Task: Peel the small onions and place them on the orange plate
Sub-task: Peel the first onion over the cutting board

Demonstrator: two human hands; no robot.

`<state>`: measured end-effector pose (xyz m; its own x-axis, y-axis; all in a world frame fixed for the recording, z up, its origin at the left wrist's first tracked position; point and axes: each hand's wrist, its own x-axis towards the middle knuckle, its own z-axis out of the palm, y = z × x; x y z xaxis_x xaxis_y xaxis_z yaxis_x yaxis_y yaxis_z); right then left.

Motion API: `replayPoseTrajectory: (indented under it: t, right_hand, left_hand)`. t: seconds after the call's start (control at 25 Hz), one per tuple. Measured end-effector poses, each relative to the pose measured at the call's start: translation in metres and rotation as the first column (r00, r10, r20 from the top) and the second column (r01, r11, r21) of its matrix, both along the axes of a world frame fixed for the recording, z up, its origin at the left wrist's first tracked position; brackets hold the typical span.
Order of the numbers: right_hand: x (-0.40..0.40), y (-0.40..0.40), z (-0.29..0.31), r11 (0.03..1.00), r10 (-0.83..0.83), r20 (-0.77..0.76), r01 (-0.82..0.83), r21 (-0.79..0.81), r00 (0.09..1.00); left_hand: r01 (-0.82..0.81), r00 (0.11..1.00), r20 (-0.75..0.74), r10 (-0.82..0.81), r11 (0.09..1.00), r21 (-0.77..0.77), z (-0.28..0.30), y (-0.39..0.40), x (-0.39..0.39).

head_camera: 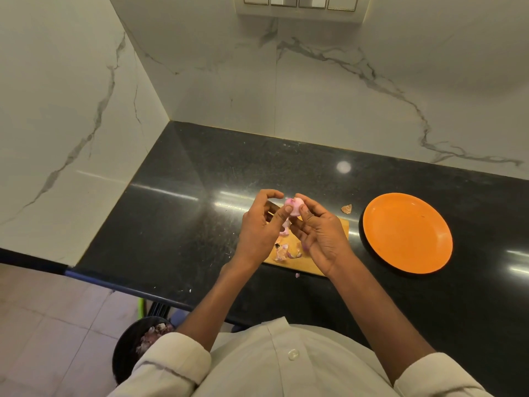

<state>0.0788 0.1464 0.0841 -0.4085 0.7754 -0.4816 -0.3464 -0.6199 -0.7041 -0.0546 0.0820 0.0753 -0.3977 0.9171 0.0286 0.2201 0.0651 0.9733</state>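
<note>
A glossy black speckled stone surface fills the middle of the view, backed by white marble-look walls with grey veins. At about three o'clock from the hands sits the orange plate, round, smooth and shallow, with nothing on it. Under the hands lies a flat rectangular wooden board, pale tan, mostly covered by them. The left hand and the right hand are raised above the board, close together. Between their fingertips, at twelve o'clock from both palms, is the small onion, rounded, pale pink and shiny. The right hand grasps it with curled thumb and fingers. The left hand's thumb presses against its left side, the forefinger arched over it. A strip of pink skin hangs just below the onion. Papery peels lie crumpled on the board at six o'clock from the onion. One tan scrap rests on the surface, just beside the plate at its nine o'clock.
</note>
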Motion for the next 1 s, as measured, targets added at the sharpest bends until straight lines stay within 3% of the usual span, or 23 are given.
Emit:
replayPoseTrajectory:
  t: [0.32,0.48,0.6,0.76,1.0]
  right_hand:
    - [0.003,-0.001,0.008,0.984,0.039,0.128,-0.061,0.17,0.991]
    - [0.001,-0.001,0.008,0.965,0.073,0.153,-0.109,0.24,0.986]
    - [0.001,-0.002,0.009,0.955,0.078,0.166,-0.122,0.272,0.983]
    - [0.002,-0.002,0.008,0.961,0.082,0.146,-0.117,0.252,0.986]
    - [0.003,0.0,0.005,0.963,0.067,0.156,-0.105,0.247,0.986]
  left_hand:
    - [0.067,0.904,-0.428,-0.025,0.994,0.085,-0.004,0.003,-0.014]
    - [-0.019,0.868,-0.493,0.062,0.996,0.092,0.003,0.004,-0.009]
    - [-0.101,0.878,-0.461,0.129,0.991,0.086,0.004,0.004,-0.003]
    - [-0.214,0.956,-0.196,0.217,0.976,0.037,0.006,0.006,0.003]
    - [-0.202,0.969,-0.139,0.206,0.979,0.041,0.008,0.004,0.006]
